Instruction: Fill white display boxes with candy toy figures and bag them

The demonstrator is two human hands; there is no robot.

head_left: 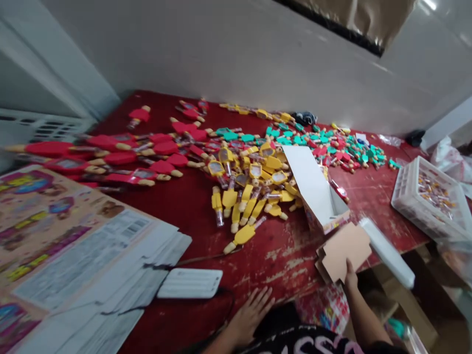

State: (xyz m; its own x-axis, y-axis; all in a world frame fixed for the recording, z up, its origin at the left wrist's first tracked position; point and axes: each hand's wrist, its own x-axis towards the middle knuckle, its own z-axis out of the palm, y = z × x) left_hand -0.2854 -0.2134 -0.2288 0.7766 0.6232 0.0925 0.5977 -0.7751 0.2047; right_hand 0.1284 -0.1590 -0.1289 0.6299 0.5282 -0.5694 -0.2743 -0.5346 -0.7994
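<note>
My left hand (252,313) lies flat near the front edge of the red table (291,260), fingers stretched out, holding nothing. My right hand (351,279) grips a small stack of tan cardboard pieces (344,250) by its near edge, the thumb on top. Just beyond the stack stands an open box (313,189) with its white lid flap raised. Left of that box lies a heap of yellow toy-like pieces (254,184) with beige tips and clear tubes. A white power bank (190,283) with dark cables rests left of my left hand.
Printed cardboard sheets (84,260) are stacked at left. Red pieces (158,147) and green pieces (357,147) spread along the back. At right is a white plastic basket (407,189) of small parts. A long white object (389,253) juts over the front edge. A wall (236,54) stands behind.
</note>
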